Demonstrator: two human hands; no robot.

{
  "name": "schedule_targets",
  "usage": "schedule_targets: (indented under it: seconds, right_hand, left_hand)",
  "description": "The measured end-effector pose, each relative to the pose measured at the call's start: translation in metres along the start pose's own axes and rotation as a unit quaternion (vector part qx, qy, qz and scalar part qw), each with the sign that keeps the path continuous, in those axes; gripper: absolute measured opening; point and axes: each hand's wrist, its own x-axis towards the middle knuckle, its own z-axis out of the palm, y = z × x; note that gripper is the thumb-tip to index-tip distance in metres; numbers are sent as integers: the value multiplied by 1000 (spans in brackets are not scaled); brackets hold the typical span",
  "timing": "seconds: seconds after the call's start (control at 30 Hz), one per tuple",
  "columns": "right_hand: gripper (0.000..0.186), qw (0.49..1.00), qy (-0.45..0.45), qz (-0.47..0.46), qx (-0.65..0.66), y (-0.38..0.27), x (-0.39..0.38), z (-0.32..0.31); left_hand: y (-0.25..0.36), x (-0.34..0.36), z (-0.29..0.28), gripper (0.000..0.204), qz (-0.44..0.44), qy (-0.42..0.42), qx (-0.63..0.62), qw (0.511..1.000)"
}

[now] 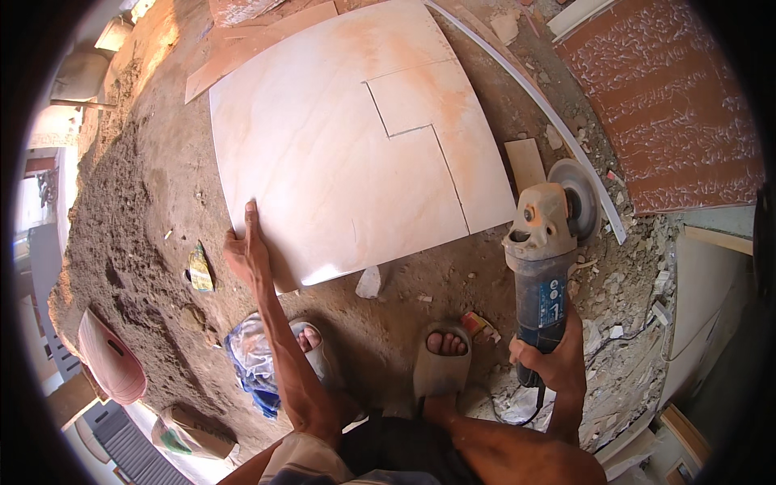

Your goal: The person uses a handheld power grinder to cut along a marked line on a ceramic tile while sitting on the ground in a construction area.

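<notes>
Fingers (252, 222) of the left hand (245, 252) lie straight and pressed together along the near left edge of the tile (339, 145), thumb side tucked under the corner, steadying it. Right-hand fingers (535, 356) are curled tight around the body of the grinder (540, 275), which is held off the tile, just right of its near right corner, with the disc (575, 198) at the far end and the cord (517, 408) trailing down near the right foot. That large pale tile lies flat on the dirt floor (162, 186) in the middle of the scene, scored with an L-shaped cut line (420, 129) that marks off a square toward its far right side. A small wooden block (525, 164) sits just beside the tile's right edge, close to the disc, and a white strip (533, 97) runs diagonally past it on the right. Further right lies a red patterned slab (671, 105). A stone chip (369, 283) rests at the tile's near edge, between the tile and the two sandalled feet (440, 356). Crumpled blue plastic (252, 364) lies by the left foot, a scrap wrapper (200, 268) left of the hand, and a pink bucket (109, 356) stands well apart at the near left. Rubble (622, 299) litters the floor on the right.
</notes>
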Motion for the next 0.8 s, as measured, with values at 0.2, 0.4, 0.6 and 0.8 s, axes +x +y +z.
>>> schedule_targets:
  seconds: [0.2, 0.4, 0.6, 0.8]
  right_hand:
    - [76, 996, 74, -23, 50, 1, 7, -19]
    - [77, 992, 120, -15, 41, 0, 8, -27]
    - [78, 991, 129, -14, 42, -6, 19, -20]
    - [82, 990, 136, -31, 34, -18, 39, -7]
  left_hand:
    - [6, 59, -1, 81, 78, -32, -5, 996]
    - [29, 150, 13, 82, 128, -90, 44, 987]
    - [72, 205, 35, 82, 160, -140, 108, 971]
    - [108, 234, 72, 81, 218, -171, 64, 959]
